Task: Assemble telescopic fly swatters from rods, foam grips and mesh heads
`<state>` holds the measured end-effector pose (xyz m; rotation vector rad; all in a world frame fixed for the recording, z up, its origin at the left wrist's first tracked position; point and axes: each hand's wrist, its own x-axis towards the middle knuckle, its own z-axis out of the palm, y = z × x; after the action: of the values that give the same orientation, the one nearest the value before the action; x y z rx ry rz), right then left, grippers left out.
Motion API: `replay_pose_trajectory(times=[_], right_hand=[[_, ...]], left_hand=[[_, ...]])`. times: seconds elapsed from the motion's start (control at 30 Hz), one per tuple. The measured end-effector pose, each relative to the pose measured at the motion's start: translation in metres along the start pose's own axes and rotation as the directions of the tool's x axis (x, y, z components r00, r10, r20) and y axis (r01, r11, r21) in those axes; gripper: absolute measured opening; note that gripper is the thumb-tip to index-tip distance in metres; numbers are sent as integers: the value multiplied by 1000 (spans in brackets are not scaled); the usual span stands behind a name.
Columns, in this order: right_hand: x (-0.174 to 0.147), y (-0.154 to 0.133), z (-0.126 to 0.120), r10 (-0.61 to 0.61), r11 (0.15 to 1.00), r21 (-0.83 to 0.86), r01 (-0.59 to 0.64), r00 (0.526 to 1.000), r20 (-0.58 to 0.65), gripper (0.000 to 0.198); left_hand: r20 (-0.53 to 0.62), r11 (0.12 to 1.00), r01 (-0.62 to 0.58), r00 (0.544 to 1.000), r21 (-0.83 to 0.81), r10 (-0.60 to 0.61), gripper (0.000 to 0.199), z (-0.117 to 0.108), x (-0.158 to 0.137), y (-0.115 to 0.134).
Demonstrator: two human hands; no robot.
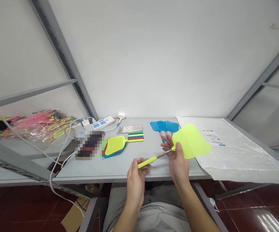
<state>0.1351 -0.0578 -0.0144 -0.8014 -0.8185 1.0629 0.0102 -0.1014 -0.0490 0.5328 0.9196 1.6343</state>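
A yellow-green fly swatter [192, 141] is held in the air above the table's front part, its head to the right. My left hand [136, 175] grips the end of its yellow handle. My right hand [179, 162] pinches the neck beside the perforated head, thumb on top and some fingers spread behind; a short metal rod shows between handle and head. Beyond my right hand lie several blue fly swatters [164, 125], partly hidden by it. To the left, a stack of swatter heads [115, 145] in yellow, red, blue and green lies near coloured handles [136, 136] and several metal rods [129, 129].
A white plastic bag [243, 161] with a printed label covers the table's right side. Toward the back left are a power strip [103, 123] and white cables; a blurred dark object [90, 145] lies nearby. Plastic-wrapped colourful goods [45, 125] sit beyond the grey frame post.
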Motion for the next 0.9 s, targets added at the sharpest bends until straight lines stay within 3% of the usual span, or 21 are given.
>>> replay_pose_trajectory(times=[0.07,0.17,0.23,0.3,0.33,0.4,0.5,0.57,0.63,0.77,0.9], right_hand=[[12,-6,-11,19,1000,-5,-19,1000,-7,46],[23,-11,-22,25,997,-79,-25,1000,5,47],[27,-11,-24,36,982,-186,-24,998,60,48],[28,-9,-23,67,947,-320,-22,989,132,48],[27,-8,-22,90,921,-389,-23,984,153,47],[26,-4,-21,129,853,-521,-35,981,147,45],[29,-2,-22,202,704,-705,-87,976,82,41],[36,-4,-24,244,583,-807,-96,968,61,34],[47,-8,-25,256,473,-879,-66,965,65,31],[79,-9,-28,249,264,-964,8,966,76,30],[104,6,-36,279,-3,-996,94,956,89,31]], left_hand=[[146,941,-38,989,337,-12,43,-4,-1,3],[348,719,-175,932,673,-99,42,-2,-4,7],[432,604,-228,876,764,-215,40,7,-5,5],[465,561,-230,826,795,-319,39,20,-3,0],[468,557,-227,817,799,-337,38,27,-1,-4],[463,537,-260,840,803,-285,35,39,9,-12],[474,401,-396,873,826,-113,31,50,30,-21],[498,303,-460,865,835,-59,29,55,43,-22],[559,259,-525,826,811,-73,27,61,52,-21],[671,275,-618,720,736,-175,26,66,64,-11],[696,190,-671,701,717,-153,24,53,81,-5]])
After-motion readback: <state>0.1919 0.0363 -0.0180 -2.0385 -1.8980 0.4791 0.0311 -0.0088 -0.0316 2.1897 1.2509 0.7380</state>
